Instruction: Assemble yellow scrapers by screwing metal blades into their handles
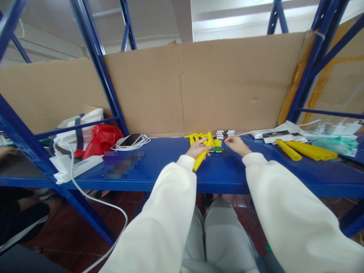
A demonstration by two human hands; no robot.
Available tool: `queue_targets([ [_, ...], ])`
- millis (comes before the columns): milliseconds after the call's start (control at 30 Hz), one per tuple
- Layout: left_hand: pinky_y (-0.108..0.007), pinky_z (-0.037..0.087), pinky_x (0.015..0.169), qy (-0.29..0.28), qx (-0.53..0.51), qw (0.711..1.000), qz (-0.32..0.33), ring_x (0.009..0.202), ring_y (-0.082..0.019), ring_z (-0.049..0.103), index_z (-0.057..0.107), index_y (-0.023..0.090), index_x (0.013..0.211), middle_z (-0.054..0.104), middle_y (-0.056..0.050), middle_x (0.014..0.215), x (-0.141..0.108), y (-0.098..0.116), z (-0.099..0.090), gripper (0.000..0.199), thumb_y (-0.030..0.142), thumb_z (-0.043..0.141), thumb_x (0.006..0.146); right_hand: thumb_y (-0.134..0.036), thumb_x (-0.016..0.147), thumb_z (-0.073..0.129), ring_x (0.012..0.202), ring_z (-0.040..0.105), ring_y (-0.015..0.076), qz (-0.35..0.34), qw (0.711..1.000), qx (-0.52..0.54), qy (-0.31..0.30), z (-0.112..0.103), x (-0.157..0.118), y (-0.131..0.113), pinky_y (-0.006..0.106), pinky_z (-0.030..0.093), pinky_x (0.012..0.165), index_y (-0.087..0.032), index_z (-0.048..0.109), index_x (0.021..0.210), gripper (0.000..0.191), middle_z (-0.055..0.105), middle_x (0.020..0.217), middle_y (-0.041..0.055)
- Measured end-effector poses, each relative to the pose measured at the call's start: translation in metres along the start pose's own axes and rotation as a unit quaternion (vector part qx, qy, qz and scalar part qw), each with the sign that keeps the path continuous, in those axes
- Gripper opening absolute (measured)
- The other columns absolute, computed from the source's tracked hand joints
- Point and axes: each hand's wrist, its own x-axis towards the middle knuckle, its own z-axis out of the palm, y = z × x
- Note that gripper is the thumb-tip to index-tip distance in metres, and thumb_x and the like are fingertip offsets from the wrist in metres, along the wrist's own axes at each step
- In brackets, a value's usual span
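Note:
My left hand (pixel 197 148) is closed around a yellow tube (pixel 200 160), held at a slant above the blue shelf's front half. Behind that hand lie several yellow pieces (pixel 194 137), and a yellow-and-green piece (pixel 217 148) rests just to its right. My right hand (pixel 237 145) hovers over the shelf with thumb and fingertips drawn together. Whatever is between those fingertips, if anything, is too small to make out. Close behind it sits a small stack of white strips with black bands (pixel 224 134).
More yellow tubes (pixel 308 150) lie at the right by a white packet with a black label (pixel 275 136) and a green plastic bag (pixel 335 145). To the left are a coiled white cable (pixel 142 141), a phone, a red bag (pixel 102 137) and a power strip (pixel 82 167). Cardboard (pixel 216 83) backs the shelf.

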Motion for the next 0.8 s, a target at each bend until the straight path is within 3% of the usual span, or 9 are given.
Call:
queue_targets([
  [100,-0.019,0.053,0.045,-0.013,-0.007,1.000,-0.001,0.054,-0.009,0.066,0.046,0.020,0.168,0.082,-0.014,0.113,0.003,-0.002,-0.002,0.084,0.005,0.076,0.091,-0.025,0.077,0.073,0.083,0.070,0.0207,-0.047,0.983,0.178,-0.009,0.008,-0.001,-0.007,0.037,0.060,0.086,-0.023,0.059,0.076,0.015,0.071,0.078,0.0013],
  [267,-0.019,0.053,0.044,-0.036,-0.006,0.999,-0.001,0.055,-0.011,0.069,0.045,0.024,0.169,0.081,-0.017,0.123,0.007,-0.006,-0.004,0.094,0.008,0.085,0.085,-0.047,0.060,0.093,0.073,0.062,0.0163,-0.081,0.943,0.317,-0.061,0.016,-0.007,-0.019,0.031,0.054,0.071,-0.024,0.056,0.076,0.047,0.066,0.076,-0.0021],
  [800,-0.019,0.053,0.043,-0.079,-0.006,0.996,0.033,0.054,-0.012,0.070,0.049,0.025,0.166,0.082,-0.015,0.116,0.015,-0.017,-0.007,0.090,0.011,0.087,0.085,-0.052,0.062,0.092,0.083,0.063,0.0196,-0.110,0.937,0.323,-0.071,0.019,-0.011,-0.022,0.039,0.055,0.084,-0.026,0.051,0.080,0.051,0.063,0.081,-0.0014],
])
